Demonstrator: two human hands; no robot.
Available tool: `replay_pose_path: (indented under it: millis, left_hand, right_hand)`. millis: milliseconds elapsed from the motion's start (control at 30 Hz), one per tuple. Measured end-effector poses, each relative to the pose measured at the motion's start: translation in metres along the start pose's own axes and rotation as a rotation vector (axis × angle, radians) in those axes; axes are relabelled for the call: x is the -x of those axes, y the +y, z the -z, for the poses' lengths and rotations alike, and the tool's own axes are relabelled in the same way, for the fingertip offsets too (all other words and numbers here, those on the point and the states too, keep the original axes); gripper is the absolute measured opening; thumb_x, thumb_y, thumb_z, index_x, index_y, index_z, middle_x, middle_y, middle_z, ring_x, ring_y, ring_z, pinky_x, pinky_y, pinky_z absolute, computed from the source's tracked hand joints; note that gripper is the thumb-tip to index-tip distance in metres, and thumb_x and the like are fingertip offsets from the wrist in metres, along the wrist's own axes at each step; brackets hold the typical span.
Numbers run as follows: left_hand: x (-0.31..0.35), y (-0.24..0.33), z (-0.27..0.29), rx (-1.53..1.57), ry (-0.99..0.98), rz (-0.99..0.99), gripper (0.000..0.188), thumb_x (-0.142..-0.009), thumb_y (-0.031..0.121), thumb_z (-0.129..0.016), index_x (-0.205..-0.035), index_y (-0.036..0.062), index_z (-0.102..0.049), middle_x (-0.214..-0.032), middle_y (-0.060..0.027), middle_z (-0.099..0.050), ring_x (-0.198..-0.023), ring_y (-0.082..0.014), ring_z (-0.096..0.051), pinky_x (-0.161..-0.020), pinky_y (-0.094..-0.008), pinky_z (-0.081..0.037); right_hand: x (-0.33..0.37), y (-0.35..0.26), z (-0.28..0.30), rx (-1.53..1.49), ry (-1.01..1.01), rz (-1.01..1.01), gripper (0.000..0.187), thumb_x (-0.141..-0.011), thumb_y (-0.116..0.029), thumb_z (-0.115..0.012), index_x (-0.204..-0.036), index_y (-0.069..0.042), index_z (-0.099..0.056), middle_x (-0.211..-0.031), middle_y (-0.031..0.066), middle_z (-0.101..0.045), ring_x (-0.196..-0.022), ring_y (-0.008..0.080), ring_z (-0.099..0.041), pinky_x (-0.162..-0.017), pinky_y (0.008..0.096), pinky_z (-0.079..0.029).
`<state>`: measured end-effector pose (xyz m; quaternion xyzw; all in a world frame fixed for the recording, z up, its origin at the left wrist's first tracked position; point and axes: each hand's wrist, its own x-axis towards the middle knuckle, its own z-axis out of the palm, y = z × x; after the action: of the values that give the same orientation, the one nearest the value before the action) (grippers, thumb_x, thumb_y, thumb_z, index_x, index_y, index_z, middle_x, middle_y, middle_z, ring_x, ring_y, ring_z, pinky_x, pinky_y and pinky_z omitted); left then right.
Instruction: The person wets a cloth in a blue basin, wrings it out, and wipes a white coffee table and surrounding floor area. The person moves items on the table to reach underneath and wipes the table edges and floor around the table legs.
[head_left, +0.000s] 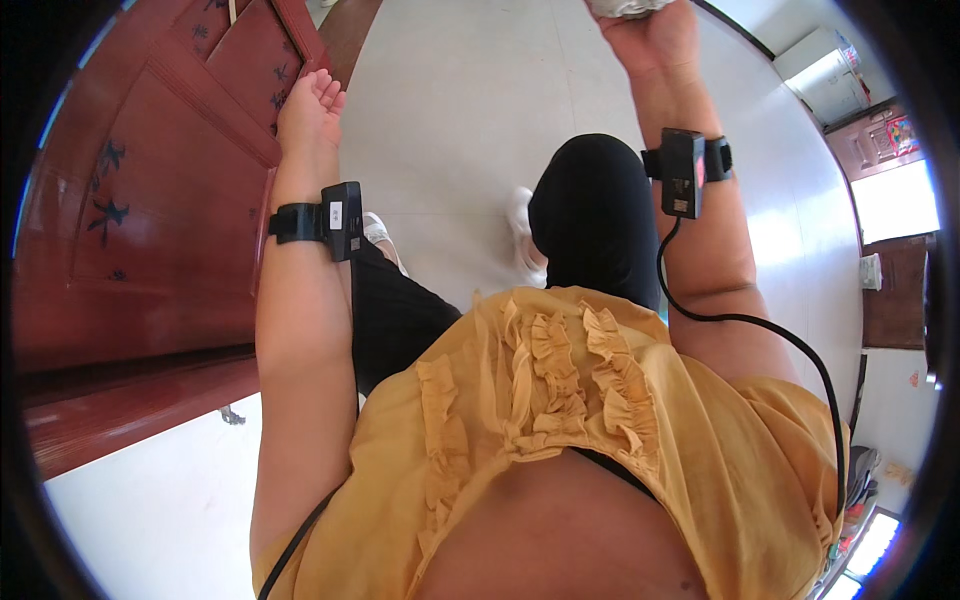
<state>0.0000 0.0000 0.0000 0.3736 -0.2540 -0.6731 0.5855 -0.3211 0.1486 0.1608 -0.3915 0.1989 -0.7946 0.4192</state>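
My left hand is held out beside a dark red wooden panelled piece, which looks like a cabinet or door with dark painted marks. Its fingers are loosely bent and a little apart, with nothing visible in them. I cannot tell whether the back of the hand touches the wood. At the top edge, my right hand is closed on a crumpled whitish-grey thing, possibly a cloth. Most of that thing and the fingertips lie outside the picture. Each wrist wears a black strapped device, and a black cable runs along each arm.
Pale, glossy tiles cover the floor ahead of my legs. To the far right are a white box-like unit and a brown piece of furniture against the wall. A white surface lies at the lower left.
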Motion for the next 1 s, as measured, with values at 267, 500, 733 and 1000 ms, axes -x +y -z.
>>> replay_pose_path:
  millis: [267,500,733,1000]
  left_hand:
    - [0.007,-0.038,-0.063,-0.178,-0.141,0.093,0.023,-0.096,0.017,-0.061,-0.113,0.0011,-0.062,-0.106,-0.0078,-0.063,-0.095,-0.0211,-0.061,-0.084,-0.037,-0.053]
    - [0.04,-0.093,-0.169,-0.097,-0.463,0.185,0.015,-0.097,0.023,-0.063,-0.095,0.0075,-0.062,-0.086,-0.004,-0.066,-0.081,-0.0181,-0.064,-0.074,-0.0313,-0.053]
    - [0.028,-0.172,-0.195,-0.107,-0.535,0.558,0.015,-0.097,0.021,-0.062,-0.089,0.0084,-0.062,-0.084,-0.0046,-0.065,-0.078,-0.0178,-0.063,-0.072,-0.0307,-0.053]
    - [0.044,-0.26,-0.257,-0.03,-0.829,0.774,0.017,-0.099,0.02,-0.062,-0.099,0.0035,-0.063,-0.094,-0.0086,-0.066,-0.09,-0.0211,-0.066,-0.083,-0.0346,-0.056]
  right_hand:
    - [0.08,-0.104,0.085,-0.088,0.055,0.13,0.034,-0.108,-0.021,-0.039,-0.122,0.0,-0.063,-0.11,0.0131,-0.07,-0.094,0.0267,-0.07,-0.08,0.037,-0.061]
    - [0.133,-0.204,0.197,-0.065,0.175,0.209,0.053,-0.109,-0.03,-0.027,-0.149,0.003,-0.038,-0.15,0.0306,-0.041,-0.134,0.0517,-0.047,-0.104,0.0607,-0.05]
    - [0.194,-0.195,0.198,0.064,0.324,0.227,0.051,-0.109,-0.028,-0.029,-0.149,0.002,-0.038,-0.148,0.029,-0.045,-0.134,0.0487,-0.049,-0.108,0.0598,-0.047]
    - [0.182,-0.26,0.131,0.467,0.446,0.179,0.046,-0.109,-0.026,-0.041,-0.141,0.006,-0.048,-0.139,0.0297,-0.054,-0.125,0.0462,-0.059,-0.097,0.0498,-0.06]
